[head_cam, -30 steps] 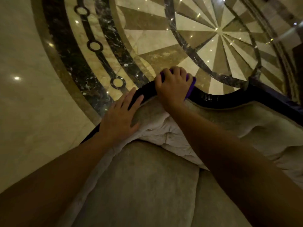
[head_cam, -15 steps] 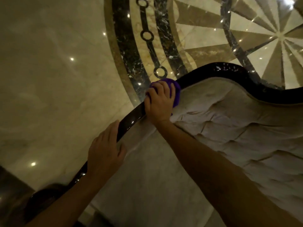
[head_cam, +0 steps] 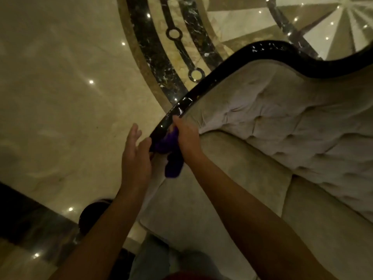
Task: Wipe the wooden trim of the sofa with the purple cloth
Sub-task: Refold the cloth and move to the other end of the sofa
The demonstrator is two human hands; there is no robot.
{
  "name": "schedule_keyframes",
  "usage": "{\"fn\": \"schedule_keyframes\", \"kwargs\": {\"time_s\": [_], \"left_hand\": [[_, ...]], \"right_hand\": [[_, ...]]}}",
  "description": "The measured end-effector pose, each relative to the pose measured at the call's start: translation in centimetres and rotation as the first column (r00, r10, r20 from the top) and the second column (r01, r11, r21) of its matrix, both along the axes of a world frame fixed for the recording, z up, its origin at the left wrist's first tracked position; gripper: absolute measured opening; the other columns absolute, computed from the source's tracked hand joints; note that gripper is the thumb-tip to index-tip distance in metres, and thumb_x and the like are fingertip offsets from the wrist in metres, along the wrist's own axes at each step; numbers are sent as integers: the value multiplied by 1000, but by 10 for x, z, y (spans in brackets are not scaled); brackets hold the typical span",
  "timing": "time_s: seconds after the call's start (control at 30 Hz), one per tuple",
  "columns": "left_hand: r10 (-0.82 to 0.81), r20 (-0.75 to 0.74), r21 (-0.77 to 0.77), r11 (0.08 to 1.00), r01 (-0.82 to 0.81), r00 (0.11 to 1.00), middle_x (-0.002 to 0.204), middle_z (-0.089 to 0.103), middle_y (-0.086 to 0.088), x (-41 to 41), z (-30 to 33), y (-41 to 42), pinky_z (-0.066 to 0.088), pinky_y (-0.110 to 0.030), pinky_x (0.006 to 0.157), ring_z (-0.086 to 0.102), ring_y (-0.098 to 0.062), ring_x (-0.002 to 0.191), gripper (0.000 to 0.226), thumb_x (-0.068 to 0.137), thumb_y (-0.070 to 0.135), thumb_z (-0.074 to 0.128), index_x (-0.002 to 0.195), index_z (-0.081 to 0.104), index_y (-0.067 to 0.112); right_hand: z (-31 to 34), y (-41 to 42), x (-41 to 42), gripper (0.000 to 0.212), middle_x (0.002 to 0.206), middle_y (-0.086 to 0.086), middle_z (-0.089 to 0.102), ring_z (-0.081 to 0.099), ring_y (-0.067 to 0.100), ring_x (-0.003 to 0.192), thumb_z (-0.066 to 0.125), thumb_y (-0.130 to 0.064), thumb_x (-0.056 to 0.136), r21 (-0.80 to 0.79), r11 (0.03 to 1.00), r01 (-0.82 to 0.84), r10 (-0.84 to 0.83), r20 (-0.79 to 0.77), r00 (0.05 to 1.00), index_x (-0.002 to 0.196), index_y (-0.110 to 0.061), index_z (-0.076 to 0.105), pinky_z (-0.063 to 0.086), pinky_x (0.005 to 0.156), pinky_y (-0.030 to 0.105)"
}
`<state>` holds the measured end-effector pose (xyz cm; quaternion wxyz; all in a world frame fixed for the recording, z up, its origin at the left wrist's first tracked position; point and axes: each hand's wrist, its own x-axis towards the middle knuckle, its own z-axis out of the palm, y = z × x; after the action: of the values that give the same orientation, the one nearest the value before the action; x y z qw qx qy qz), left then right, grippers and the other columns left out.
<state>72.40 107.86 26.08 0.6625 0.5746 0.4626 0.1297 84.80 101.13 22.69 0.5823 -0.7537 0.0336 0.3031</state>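
A glossy dark wooden trim (head_cam: 203, 85) curves along the top of a beige tufted sofa back (head_cam: 282, 122). My right hand (head_cam: 186, 136) grips the purple cloth (head_cam: 171, 156) against the lower stretch of the trim, and a loose end of the cloth hangs down below the hand. Just left of the cloth, my left hand (head_cam: 136, 156) is off the trim, its fingers apart and holding nothing, with the thumb close to the cloth.
The sofa's beige seat cushions (head_cam: 232, 199) lie below my arms. Behind the sofa is polished marble floor (head_cam: 60, 98) with a dark inlaid band (head_cam: 153, 51) and a star pattern. A dark rounded sofa end (head_cam: 92, 213) and a dark floor strip sit lower left.
My right hand has slid the cloth down the trim toward the sofa's left end. My left hand has come off the trim and opened beside the cloth. The view has swung left.
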Motion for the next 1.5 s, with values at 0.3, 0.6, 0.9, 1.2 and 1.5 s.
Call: {"fn": "schedule_keyframes", "kwargs": {"time_s": [0.3, 0.6, 0.9, 1.2, 1.5], "left_hand": [[-770, -151, -374, 625, 685, 620, 117, 72, -4, -2, -9, -149, 57, -36, 79, 73, -20, 92, 35, 108, 44, 47, 133, 61, 24], [-947, -14, -541, 277, 794, 320, 113, 81, -6, -47, 0, -355, 58, -39, 84, 79, -22, 96, 67, 98, 75, 37, 121, 73, 24], [-985, -146, -512, 157, 845, 94, 100, 83, -2, -196, -12, -544, 62, -36, 79, 79, -19, 92, 26, 102, 38, 62, 109, 78, 20], [-965, -247, -547, 65, 834, -87, 105, 82, -12, -281, -23, -660, 61, -35, 79, 78, -26, 96, 21, 96, 27, 71, 108, 79, 12], [-968, -155, -534, -86, 841, -198, 105, 83, -2, -296, -20, -735, 62, -23, 73, 80, -15, 97, 20, 97, 33, 70, 106, 80, 18]], "right_hand": [[39, -240, -73, 43, 62, 3, 69, 66, 22, 62, 57, -36, 91, -76, 880, 468, -470, -11, 882, 54, -20, 70, 57, 70, 39], [62, -417, -201, 19, 81, 9, 67, 66, 24, 75, 59, -18, 103, -139, 764, 630, -576, 292, 764, 91, -4, 65, 55, 74, 39], [42, -579, -396, 10, 84, -7, 68, 65, 8, 76, 54, -14, 104, -83, 444, 892, -863, 230, 450, 96, -13, 61, 54, 71, 25], [21, -664, -517, 33, 121, 1, 64, 62, 9, 109, 61, -6, 97, -159, 202, 966, -945, 228, 235, 129, -15, 61, 53, 91, 20], [-9, -741, -578, 36, 111, -17, 67, 65, -6, 98, 59, -61, 90, -199, -31, 980, -992, -112, -54, 115, -36, 65, 54, 81, 23]]}}
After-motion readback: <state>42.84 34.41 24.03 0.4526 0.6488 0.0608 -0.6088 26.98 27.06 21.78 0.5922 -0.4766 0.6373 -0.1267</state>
